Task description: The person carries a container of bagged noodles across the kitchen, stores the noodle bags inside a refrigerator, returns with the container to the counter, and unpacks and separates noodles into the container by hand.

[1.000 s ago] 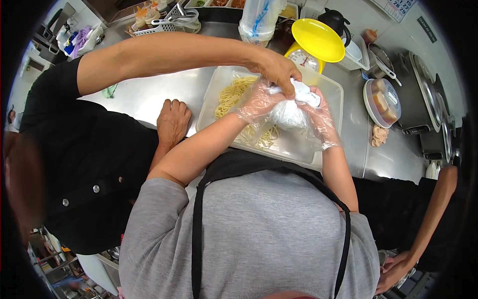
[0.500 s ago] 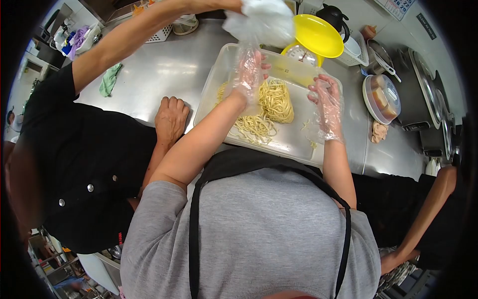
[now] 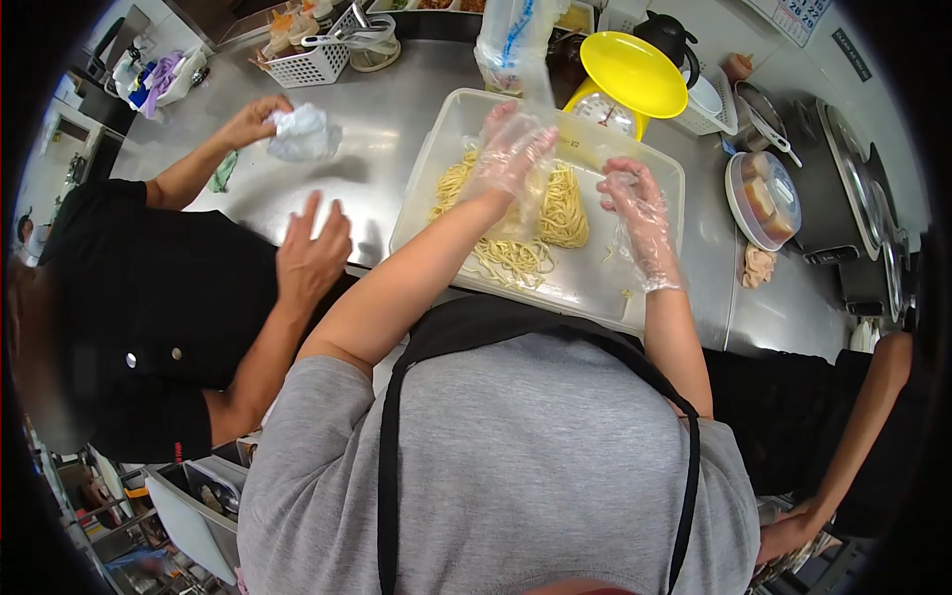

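My left hand (image 3: 511, 154), in a clear plastic glove, is over the noodles with its fingers apart. A loose strip of clear plastic (image 3: 536, 89) hangs beside it; whether the hand touches it I cannot tell. My right hand (image 3: 642, 220), also gloved, hovers over the tray's right side, fingers loosely bent and apart with nothing visible in them. Pale yellow noodles (image 3: 563, 213) lie in a heap in the translucent plastic tray (image 3: 416, 223), partly hidden by my left hand. A few noodle scraps lie near my right hand.
A yellow kitchen scale (image 3: 635, 74) and a clear bag with blue print (image 3: 511, 45) stand behind the tray. On the left, a co-worker's hand (image 3: 253, 121) holds a crumpled white plastic bag (image 3: 302, 134). A lidded container (image 3: 762, 198) stands right. Another person's arm shows at far right.
The co-worker's arm has drawn back left from above the tray with the white plastic. The co-worker's other hand has lifted off the counter. My left hand has turned and shifted slightly.
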A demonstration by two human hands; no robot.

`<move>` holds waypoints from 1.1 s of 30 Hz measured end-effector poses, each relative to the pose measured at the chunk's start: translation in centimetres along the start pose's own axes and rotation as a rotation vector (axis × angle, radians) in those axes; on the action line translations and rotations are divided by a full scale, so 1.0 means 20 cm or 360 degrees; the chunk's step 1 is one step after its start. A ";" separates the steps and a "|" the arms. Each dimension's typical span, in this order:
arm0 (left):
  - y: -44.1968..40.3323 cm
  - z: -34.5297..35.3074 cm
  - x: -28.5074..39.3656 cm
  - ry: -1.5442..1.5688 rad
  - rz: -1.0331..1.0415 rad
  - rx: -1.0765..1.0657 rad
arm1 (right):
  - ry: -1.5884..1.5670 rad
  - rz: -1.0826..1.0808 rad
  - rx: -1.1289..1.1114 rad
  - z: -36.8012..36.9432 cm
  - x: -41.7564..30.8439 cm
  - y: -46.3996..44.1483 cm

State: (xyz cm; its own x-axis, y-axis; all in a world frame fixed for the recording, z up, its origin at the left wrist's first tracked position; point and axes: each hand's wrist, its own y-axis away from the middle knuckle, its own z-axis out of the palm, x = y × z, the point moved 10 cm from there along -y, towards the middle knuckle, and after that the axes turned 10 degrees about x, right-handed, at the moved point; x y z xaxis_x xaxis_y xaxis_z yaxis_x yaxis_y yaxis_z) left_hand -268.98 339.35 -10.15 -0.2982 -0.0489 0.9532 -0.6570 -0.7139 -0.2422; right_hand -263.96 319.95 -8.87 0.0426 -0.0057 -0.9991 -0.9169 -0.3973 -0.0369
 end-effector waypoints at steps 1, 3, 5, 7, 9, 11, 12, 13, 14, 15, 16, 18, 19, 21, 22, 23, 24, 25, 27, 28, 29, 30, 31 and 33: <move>0.00 -0.02 0.00 0.0000 0.0005 0.0005 | -0.0040 -0.0019 -0.0152 0.05 0.00 0.02; 0.08 0.04 0.19 -0.0814 0.0757 -0.0119 | 0.0034 -0.0020 -0.0386 0.14 0.01 0.07; 0.12 0.06 0.24 -0.0752 0.0725 -0.0140 | 0.0106 -0.0024 -0.0619 0.22 0.06 0.12; 0.11 0.07 0.19 -0.0397 0.0428 -0.0150 | 0.0249 0.0100 -0.0627 0.25 0.18 0.14; 0.11 0.07 0.18 -0.0428 0.0387 -0.0169 | 0.0360 0.0124 -0.0696 0.28 0.13 0.17; 0.12 0.06 0.18 -0.0469 0.0353 -0.0185 | 0.0462 0.0140 -0.0771 0.32 0.13 0.20; 0.13 0.07 0.19 -0.0468 0.0339 -0.0226 | 0.0344 0.0149 -0.0771 0.31 0.16 0.20; 0.14 0.08 0.19 -0.0465 0.0322 -0.0268 | 0.0228 0.0159 -0.0768 0.31 0.17 0.19; 0.13 0.09 0.19 -0.0470 0.0326 -0.0265 | 0.0224 0.0155 -0.0773 0.31 0.18 0.19; 0.13 0.09 0.20 -0.0472 0.0393 -0.0253 | 0.0057 0.0231 -0.0727 0.29 0.19 0.18; 0.13 0.09 0.22 -0.0473 0.0458 -0.0242 | -0.0109 0.0309 -0.0678 0.28 0.20 0.17; 0.14 0.10 0.22 -0.0485 0.0458 -0.0243 | -0.0085 0.0356 -0.0667 0.29 0.22 0.18; 0.15 0.10 0.22 -0.0494 0.0454 -0.0248 | -0.0059 0.0407 -0.0649 0.29 0.24 0.19; 0.16 0.10 0.22 -0.0559 0.0463 -0.0267 | 0.0093 0.0337 -0.0692 0.33 0.18 0.21; 0.16 0.11 0.22 -0.0623 0.0472 -0.0288 | 0.0246 0.0266 -0.0732 0.35 0.16 0.22; 0.15 0.11 0.21 -0.0623 0.0473 -0.0287 | 0.0247 0.0264 -0.0732 0.34 0.16 0.22; 0.14 0.11 0.22 -0.0572 0.0497 -0.0251 | 0.0222 0.0261 -0.0743 0.34 0.16 0.21; 0.13 0.10 0.22 -0.0523 0.0520 -0.0214 | 0.0197 0.0257 -0.0755 0.34 0.16 0.21; 0.13 0.10 0.20 -0.0509 0.0466 -0.0215 | 0.0218 0.0251 -0.0753 0.34 0.16 0.21; 0.13 0.10 0.19 -0.0495 0.0414 -0.0217 | 0.0238 0.0241 -0.0750 0.34 0.16 0.20; 0.13 0.10 0.19 -0.0495 0.0412 -0.0216 | 0.0240 0.0244 -0.0751 0.33 0.17 0.20; 0.13 0.10 0.19 -0.0521 0.0415 -0.0220 | 0.0222 0.0215 -0.0733 0.33 0.17 0.20; 0.13 0.10 0.20 -0.0549 0.0419 -0.0222 | 0.0203 0.0186 -0.0716 0.33 0.17 0.20; 0.13 0.10 0.20 -0.0525 0.0408 -0.0236 | 0.0210 0.0198 -0.0720 0.33 0.17 0.20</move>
State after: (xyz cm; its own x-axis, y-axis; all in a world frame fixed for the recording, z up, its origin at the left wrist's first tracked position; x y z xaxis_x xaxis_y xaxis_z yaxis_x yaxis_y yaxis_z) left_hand -270.59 335.93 -6.66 -0.2431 -0.4490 0.8598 -0.6898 -0.5431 -0.4787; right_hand -270.07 324.42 -12.50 0.0205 -0.1834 -0.9828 -0.6550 -0.7451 0.1254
